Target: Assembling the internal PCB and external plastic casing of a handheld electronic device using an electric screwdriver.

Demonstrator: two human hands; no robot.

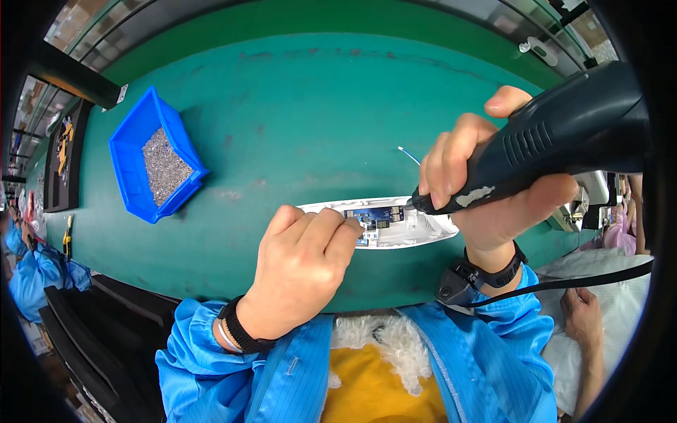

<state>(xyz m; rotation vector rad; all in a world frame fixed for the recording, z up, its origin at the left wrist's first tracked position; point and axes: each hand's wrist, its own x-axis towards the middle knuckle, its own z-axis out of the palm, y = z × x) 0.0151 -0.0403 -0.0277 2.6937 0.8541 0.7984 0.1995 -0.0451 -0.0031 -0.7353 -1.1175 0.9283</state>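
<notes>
A white plastic housing, long and shallow, lies on the green bench in front of me. Inside it sits a blue circuit board with small parts on it. My left hand has its fingers curled over the housing's left end, partly covering the board. In my right hand is a dark electric screwdriver, tilted, its nose reaching down to the board's right end. Whether the bit touches a screw is too small to tell. A thin blue-and-white wire sticks out beyond my right fingers.
A blue bin of small metal screws stands at the left. Farther left are a black tray and a yellow cutter. A black cable runs from my right wrist. Another person's hand is at the right.
</notes>
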